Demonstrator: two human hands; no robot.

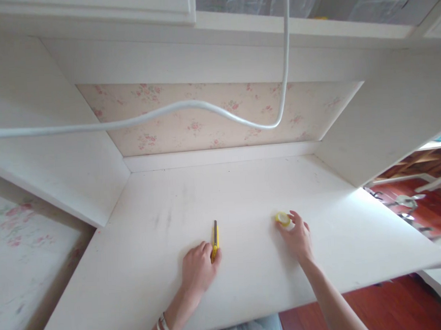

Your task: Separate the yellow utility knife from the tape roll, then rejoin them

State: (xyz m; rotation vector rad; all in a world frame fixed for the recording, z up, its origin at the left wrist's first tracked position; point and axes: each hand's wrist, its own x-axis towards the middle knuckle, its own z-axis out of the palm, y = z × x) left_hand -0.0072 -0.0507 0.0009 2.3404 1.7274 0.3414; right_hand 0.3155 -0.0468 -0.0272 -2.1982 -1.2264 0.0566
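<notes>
My left hand (198,270) rests on the white desk (244,193), its fingers curled round the handle of a yellow utility knife (214,235) that lies flat and points away from me. A silver bracelet sits on that wrist. To the right, my right hand (298,237) lies on the desk with its fingertips closed on a small yellow roll of tape (283,219). The two hands are about a hand's width apart near the front of the desk.
A white cable (188,106) hangs in a loop in front of the floral back panel (218,121). White side walls box in the desk left and right. A shelf runs overhead. Red wooden floor (422,208) and a metal rack show at right.
</notes>
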